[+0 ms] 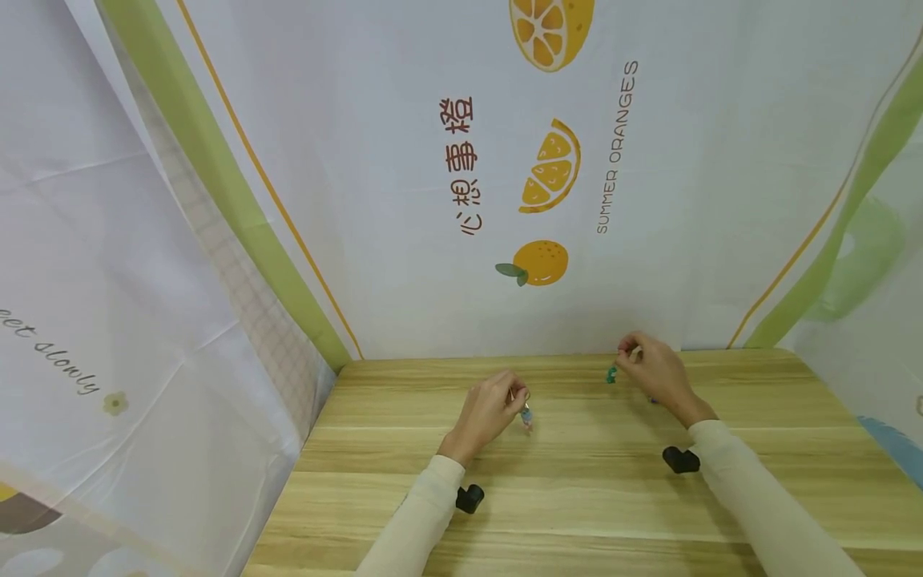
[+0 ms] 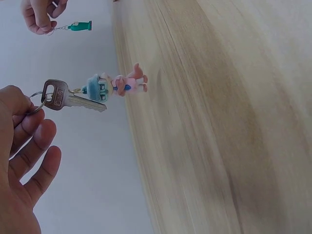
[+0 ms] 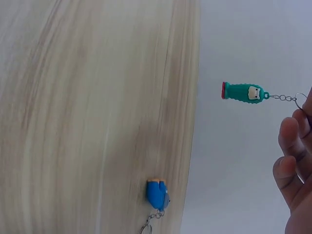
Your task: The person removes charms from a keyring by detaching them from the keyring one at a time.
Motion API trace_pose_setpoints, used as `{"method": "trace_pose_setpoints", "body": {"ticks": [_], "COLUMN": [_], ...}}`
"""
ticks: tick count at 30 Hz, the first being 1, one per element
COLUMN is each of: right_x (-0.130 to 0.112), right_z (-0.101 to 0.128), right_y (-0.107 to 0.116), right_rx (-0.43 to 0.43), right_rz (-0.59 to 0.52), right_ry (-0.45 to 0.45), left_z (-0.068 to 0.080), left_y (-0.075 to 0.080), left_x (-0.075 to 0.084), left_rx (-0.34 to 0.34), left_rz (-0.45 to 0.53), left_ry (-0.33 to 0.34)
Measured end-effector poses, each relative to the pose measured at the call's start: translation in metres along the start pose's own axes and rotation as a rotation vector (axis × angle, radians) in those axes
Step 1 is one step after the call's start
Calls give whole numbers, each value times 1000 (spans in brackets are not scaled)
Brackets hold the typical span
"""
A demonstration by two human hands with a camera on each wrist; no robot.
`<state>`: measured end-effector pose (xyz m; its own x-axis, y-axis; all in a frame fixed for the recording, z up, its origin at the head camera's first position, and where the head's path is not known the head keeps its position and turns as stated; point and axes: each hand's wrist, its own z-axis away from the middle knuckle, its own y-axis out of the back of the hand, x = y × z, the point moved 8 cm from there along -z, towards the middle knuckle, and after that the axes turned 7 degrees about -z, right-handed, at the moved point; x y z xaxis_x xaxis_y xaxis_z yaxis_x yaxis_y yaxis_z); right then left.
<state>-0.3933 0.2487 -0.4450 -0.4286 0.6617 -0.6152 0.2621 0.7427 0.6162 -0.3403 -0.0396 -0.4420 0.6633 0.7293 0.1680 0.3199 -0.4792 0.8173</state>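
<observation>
My left hand (image 1: 486, 409) pinches a metal key ring (image 2: 36, 102) above the table. From that ring hang a silver key (image 2: 59, 95) and a small figurine charm (image 2: 117, 86) in pink with a light-blue hat. Farther right and back, my right hand (image 1: 658, 373) holds the small ring of a green figure keychain (image 3: 243, 92) between thumb and fingertips. The green figure dangles on its short chain, off the tabletop. A blue figure keychain (image 3: 157, 196) lies on the wood near the right hand, its chain and ring beside it, partly cut off by the frame.
The wood-grain table (image 1: 577, 497) ends at the back against a white cloth (image 1: 404, 264) printed with oranges. More cloth hangs at the left (image 1: 180, 320) and right. Black wrist-worn pieces show at the left wrist (image 1: 470, 498) and right wrist (image 1: 680, 459).
</observation>
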Motion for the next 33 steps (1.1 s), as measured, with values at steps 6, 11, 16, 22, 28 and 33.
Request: {"method": "trace_pose_setpoints", "body": {"ticks": [6, 11, 16, 22, 28, 33], "right_x": [10, 15, 24, 34, 45, 51], "right_z": [1, 2, 4, 7, 9, 10], "right_y": [5, 10, 13, 17, 20, 23], "right_rx": [-16, -28, -28, -57, -68, -59], "right_rz": [1, 2, 15, 31, 48, 55], "right_ry": [-51, -77, -95, -153, -189, -200], "left_z": [1, 1, 1, 2, 2, 3], "left_y": [-1, -2, -2, -1, -1, -2], "left_x": [-2, -3, -3, -3, -4, -4], "left_rx": [2, -5, -7, 0, -4, -5], "left_rz": [9, 3, 5, 6, 5, 10], "left_ry": [13, 19, 14, 9, 16, 18]}}
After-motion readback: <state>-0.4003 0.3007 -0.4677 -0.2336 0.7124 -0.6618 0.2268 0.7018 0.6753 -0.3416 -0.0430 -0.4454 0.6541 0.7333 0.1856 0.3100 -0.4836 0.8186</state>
